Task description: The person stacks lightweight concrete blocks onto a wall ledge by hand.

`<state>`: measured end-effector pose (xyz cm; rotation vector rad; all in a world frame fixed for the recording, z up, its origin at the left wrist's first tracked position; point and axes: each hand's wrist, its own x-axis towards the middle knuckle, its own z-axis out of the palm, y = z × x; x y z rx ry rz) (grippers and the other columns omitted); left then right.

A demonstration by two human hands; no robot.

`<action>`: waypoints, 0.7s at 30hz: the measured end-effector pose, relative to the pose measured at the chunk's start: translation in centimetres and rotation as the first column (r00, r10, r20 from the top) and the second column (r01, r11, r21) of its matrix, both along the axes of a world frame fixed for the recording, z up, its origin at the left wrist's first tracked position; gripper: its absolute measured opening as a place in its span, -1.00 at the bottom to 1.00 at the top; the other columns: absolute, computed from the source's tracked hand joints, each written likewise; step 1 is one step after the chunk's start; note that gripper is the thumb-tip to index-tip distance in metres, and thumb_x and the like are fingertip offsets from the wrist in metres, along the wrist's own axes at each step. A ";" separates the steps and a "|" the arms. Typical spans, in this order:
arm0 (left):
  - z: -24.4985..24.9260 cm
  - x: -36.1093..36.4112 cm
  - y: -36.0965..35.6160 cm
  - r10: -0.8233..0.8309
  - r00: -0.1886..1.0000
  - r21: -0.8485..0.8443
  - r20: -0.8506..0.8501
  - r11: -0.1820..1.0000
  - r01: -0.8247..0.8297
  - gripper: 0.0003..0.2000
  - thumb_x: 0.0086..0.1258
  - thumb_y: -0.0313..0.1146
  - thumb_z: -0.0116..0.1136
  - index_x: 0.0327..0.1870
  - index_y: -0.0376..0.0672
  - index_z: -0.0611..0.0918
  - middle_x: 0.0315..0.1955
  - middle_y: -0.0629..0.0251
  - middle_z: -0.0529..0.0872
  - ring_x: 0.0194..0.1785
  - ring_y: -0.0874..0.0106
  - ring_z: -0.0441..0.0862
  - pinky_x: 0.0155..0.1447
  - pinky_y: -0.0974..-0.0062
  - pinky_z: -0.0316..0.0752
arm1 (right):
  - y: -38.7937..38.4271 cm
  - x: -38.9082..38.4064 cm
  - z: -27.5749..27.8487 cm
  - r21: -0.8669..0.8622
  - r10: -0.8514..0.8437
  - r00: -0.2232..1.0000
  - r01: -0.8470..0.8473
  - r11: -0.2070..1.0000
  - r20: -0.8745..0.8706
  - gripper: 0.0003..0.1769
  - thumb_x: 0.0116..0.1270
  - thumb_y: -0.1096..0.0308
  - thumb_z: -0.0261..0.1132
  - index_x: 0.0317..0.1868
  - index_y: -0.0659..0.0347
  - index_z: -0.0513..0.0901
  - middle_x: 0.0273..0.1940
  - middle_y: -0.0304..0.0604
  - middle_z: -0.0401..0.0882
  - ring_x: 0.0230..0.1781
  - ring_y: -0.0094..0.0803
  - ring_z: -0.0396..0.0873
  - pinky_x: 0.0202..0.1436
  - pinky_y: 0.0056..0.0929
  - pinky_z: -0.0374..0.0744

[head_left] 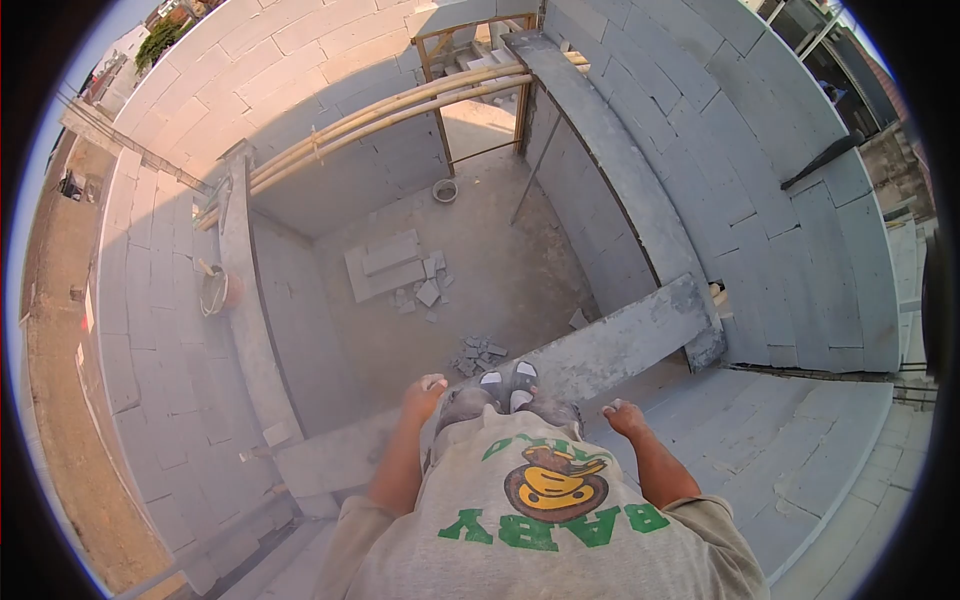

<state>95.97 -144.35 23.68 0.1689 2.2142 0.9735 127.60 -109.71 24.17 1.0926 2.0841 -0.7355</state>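
Observation:
I stand on a grey plank [600,345] that crosses high over a room of pale block walls. My sandals [523,377] rest on it. My left hand [428,388] hangs beside my left hip, its fingers curled in, with nothing seen in it. On the other side, my right hand [622,414] is held out from my right hip, fingers curled, and no object shows in it either. Neither hand touches a wall or the plank. A printed grey shirt [550,490] covers my body below them.
Far below, the floor holds stacked blocks [390,265], broken pieces [480,355] and a round bucket [444,190]. Another bucket [214,292] hangs or sits by the left plank [262,340]. Bamboo poles [390,103] span the far side. A right-hand plank [620,150] runs along the tall block wall [720,150].

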 end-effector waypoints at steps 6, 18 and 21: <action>-6.0 -2.7 -5.0 0.221 0.959 -0.107 0.180 0.973 -0.205 -0.64 0.29 -0.19 0.08 -0.05 -0.26 0.68 -0.25 0.05 0.75 -0.20 0.28 0.71 -0.05 0.35 0.54 | -2.8 -1.0 2.1 -0.082 -0.075 0.993 0.067 0.994 -0.090 -0.47 0.34 -0.03 0.10 0.03 0.28 0.59 0.04 0.20 0.58 0.12 0.06 0.51 0.20 -0.10 0.44; -7.5 -2.4 1.7 0.089 0.954 -0.095 0.286 0.993 -0.065 -0.69 0.31 -0.21 0.15 -0.15 -0.30 0.68 -0.36 0.21 0.73 -0.31 0.43 0.66 -0.17 0.43 0.55 | -2.2 4.5 1.4 -0.064 -0.325 0.943 0.321 0.945 -0.067 -0.49 0.33 -0.05 0.11 0.05 0.16 0.62 0.06 0.13 0.58 0.13 0.04 0.51 0.21 -0.13 0.44; -7.1 -2.4 6.5 -0.036 0.963 -0.056 0.268 0.997 0.052 -0.68 0.32 -0.22 0.14 -0.08 -0.29 0.66 -0.29 0.20 0.73 -0.29 0.41 0.67 -0.15 0.43 0.56 | 0.3 7.0 0.1 -0.111 -0.378 0.926 0.376 0.920 0.008 -0.44 0.33 -0.06 0.09 0.11 0.22 0.59 0.10 0.15 0.56 0.18 -0.01 0.50 0.26 -0.15 0.43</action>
